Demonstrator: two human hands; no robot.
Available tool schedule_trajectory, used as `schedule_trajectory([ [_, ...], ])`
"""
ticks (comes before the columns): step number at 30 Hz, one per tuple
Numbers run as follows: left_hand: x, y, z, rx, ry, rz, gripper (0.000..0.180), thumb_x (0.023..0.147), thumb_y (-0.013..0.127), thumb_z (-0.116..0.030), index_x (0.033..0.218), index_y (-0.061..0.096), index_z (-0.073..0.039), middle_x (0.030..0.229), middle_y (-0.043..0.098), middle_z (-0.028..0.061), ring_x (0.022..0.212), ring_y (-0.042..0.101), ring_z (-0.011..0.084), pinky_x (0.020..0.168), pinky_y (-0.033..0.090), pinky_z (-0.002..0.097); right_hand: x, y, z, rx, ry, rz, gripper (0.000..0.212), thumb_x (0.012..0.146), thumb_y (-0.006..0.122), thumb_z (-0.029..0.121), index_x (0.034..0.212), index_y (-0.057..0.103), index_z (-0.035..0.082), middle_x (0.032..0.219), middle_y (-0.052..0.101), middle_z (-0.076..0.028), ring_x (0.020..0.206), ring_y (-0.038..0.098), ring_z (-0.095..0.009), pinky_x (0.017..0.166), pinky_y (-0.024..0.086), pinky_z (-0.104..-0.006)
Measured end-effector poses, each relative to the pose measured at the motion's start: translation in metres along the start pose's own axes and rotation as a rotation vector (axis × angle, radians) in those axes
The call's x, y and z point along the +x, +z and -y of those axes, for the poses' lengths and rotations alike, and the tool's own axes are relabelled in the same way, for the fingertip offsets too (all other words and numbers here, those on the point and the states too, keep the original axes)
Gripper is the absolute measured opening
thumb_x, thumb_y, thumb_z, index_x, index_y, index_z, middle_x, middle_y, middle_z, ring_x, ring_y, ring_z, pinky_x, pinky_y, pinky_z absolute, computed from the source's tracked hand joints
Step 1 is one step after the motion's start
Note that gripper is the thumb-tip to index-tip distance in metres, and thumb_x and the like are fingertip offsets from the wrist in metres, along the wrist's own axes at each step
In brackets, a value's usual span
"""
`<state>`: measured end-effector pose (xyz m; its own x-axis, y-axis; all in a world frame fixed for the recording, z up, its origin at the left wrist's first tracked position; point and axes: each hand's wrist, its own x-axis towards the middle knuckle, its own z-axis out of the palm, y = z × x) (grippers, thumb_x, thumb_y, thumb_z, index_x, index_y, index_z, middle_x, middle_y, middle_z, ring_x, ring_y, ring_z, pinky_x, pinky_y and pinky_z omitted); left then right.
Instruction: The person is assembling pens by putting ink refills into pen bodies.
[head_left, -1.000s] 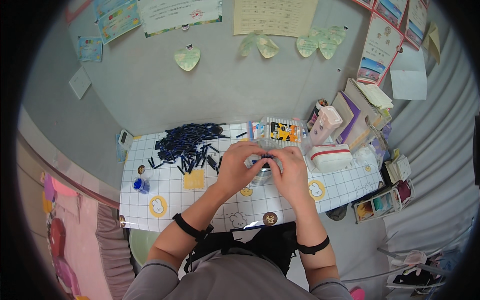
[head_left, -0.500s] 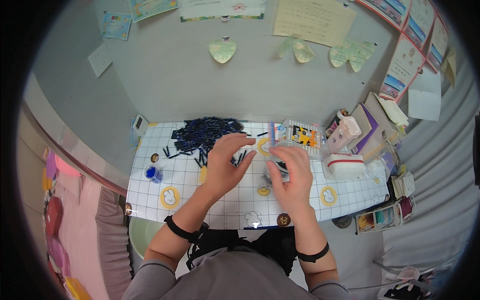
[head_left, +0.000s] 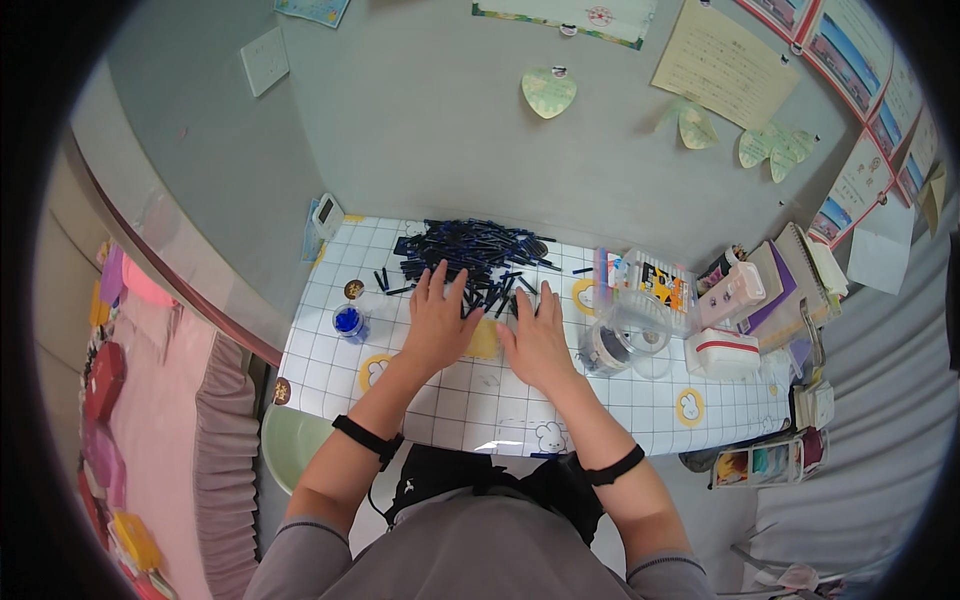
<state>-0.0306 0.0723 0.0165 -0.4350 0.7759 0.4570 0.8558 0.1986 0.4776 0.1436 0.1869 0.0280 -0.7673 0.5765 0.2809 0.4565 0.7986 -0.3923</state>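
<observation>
At the near edge of the dark stick pile, the left hand and right hand spread open, seemingly empty; contact is unclear. A hasty sweep could scatter the loosely heaped pile or, leftward, tip the blue-filled jar.

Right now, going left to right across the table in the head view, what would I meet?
Small clear jar of blue pieces → left hand → right hand → larger clear jar with dark contents → white pouch with red trim → spiral notebook.
</observation>
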Motion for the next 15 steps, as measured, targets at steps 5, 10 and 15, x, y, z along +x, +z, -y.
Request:
schedule_trajectory([
  [5, 0.006, 0.005, -0.003, 0.203, -0.016, 0.259, 0.068, 0.108, 0.065, -0.042, 0.169, 0.046, -0.02, 0.18, 0.025, 0.0238, 0.164, 0.018, 0.0574, 0.131, 0.022, 0.0689, 0.026, 0.03, -0.008, -0.084, 0.108, 0.114, 0.073, 0.109, 0.062, 0.039, 0.17, 0.04, 0.004, 0.175, 0.017, -0.043, 0.157, 0.026, -0.066, 0.129, 0.02, -0.0735],
  [10, -0.001, 0.011, 0.004, 0.226, 0.042, 0.354, 0.056, 0.114, 0.056, -0.038, 0.164, 0.053, -0.014, 0.178, 0.031, 0.0254, 0.163, 0.024, 0.0564, 0.133, 0.023, 0.0641, 0.033, 0.045, -0.006, -0.126, 0.008, 0.192, 0.073, 0.108, 0.063, 0.034, 0.174, 0.035, 0.018, 0.184, 0.016, -0.022, 0.166, 0.017, -0.055, 0.132, 0.012, -0.0714],
  [15, -0.001, -0.004, 0.0, 0.205, 0.1, 0.474, 0.053, 0.115, 0.054, -0.03, 0.161, 0.053, -0.005, 0.176, 0.035, 0.0254, 0.164, 0.029, 0.048, 0.134, 0.028, 0.0551, 0.036, 0.048, -0.011, -0.107, -0.12, 0.26, 0.072, 0.108, 0.063, 0.031, 0.174, 0.036, 0.016, 0.184, 0.02, -0.02, 0.167, 0.02, -0.048, 0.135, 0.015, -0.065],
])
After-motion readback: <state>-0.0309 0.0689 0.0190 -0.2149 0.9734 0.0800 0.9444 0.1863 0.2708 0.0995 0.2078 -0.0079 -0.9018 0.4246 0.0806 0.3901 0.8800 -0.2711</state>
